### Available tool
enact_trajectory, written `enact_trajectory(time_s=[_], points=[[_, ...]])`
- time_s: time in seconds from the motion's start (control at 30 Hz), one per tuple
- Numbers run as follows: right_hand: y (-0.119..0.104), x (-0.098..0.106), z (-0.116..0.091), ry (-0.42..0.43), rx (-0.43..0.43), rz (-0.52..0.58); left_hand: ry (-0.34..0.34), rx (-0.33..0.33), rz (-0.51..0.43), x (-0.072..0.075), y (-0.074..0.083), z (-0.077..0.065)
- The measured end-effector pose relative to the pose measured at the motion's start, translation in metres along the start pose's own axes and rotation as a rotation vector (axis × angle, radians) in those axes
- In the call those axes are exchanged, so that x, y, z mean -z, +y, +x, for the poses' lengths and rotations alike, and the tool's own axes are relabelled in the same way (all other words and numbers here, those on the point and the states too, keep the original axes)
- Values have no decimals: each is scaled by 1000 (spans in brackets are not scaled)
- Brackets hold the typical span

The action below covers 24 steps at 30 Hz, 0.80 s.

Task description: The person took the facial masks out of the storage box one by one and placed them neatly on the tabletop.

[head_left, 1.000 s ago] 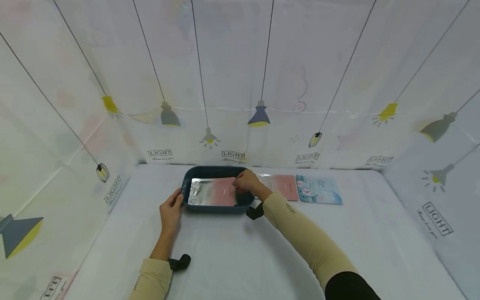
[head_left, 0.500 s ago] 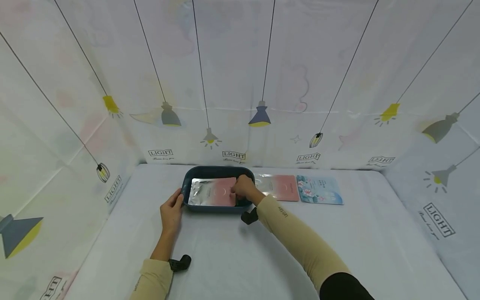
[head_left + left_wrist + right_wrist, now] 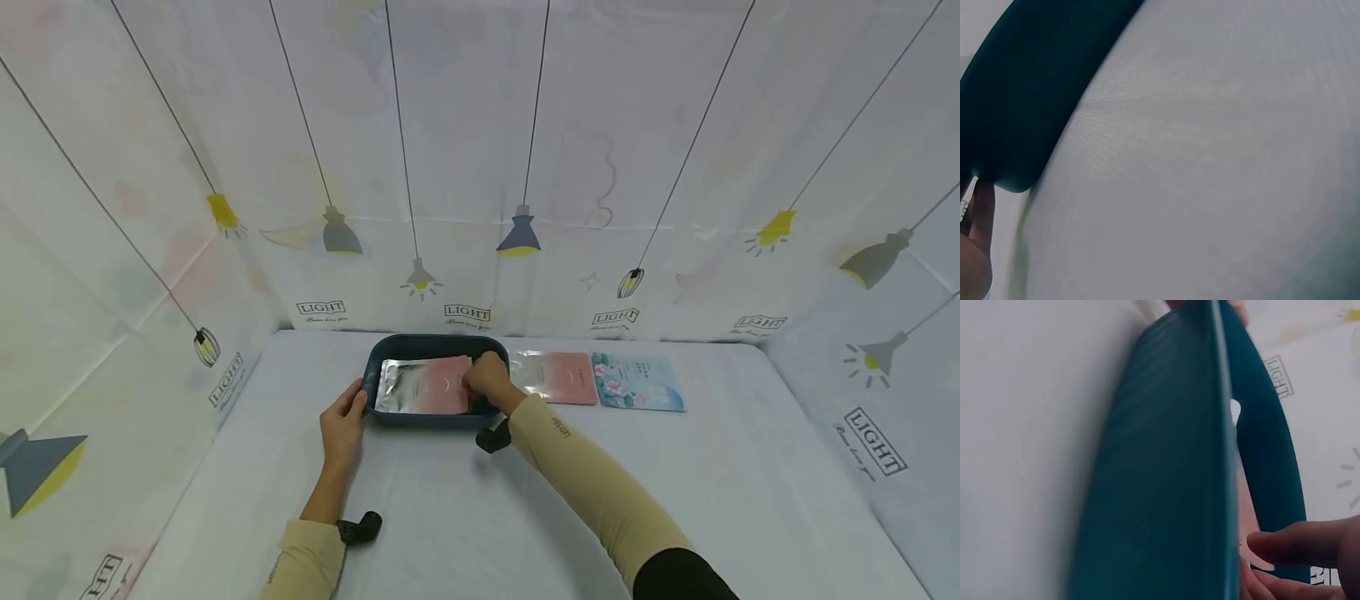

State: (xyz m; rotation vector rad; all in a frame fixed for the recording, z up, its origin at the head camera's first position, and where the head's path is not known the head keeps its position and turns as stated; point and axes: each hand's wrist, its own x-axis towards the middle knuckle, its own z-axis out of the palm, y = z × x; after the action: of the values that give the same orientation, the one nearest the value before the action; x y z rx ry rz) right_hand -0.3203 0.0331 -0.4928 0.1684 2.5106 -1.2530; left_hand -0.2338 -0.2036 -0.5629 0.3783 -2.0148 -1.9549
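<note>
A dark teal tray [image 3: 427,422] sits at the back of the table. Inside it lies a silver-and-pink foil sachet [image 3: 420,386]. My left hand [image 3: 341,429] holds the tray's left end, its thumb and fingers against the outer wall; part of this hand [image 3: 979,231] also shows in the left wrist view. Over the tray's right end, my right hand [image 3: 491,377] pinches the sachet's right edge. In the right wrist view the thumb [image 3: 1291,542] lies above the pink edge, with fingers beneath partly hidden by the tray wall.
Right of the tray, another silver-and-pink sachet [image 3: 558,377] lies flat on the white table cover [image 3: 450,517]. Beside it is a light-blue sachet with flowers [image 3: 637,381]. A cloth backdrop printed with lamps [image 3: 480,167] rises behind the table and along both sides.
My right hand has shifted slightly left and lower over the tray's right end. The left hand, the tray and the sachets stay practically where they were.
</note>
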Motion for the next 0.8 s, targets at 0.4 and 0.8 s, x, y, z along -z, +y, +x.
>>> enact_trajectory(time_s=[0.4, 0.8], points=[[-1, -7, -7, -8, 26, 44, -8, -11, 23, 0, 1, -3], [-3, -8, -10, 67, 53, 52, -8, -13, 15, 0, 2, -1]])
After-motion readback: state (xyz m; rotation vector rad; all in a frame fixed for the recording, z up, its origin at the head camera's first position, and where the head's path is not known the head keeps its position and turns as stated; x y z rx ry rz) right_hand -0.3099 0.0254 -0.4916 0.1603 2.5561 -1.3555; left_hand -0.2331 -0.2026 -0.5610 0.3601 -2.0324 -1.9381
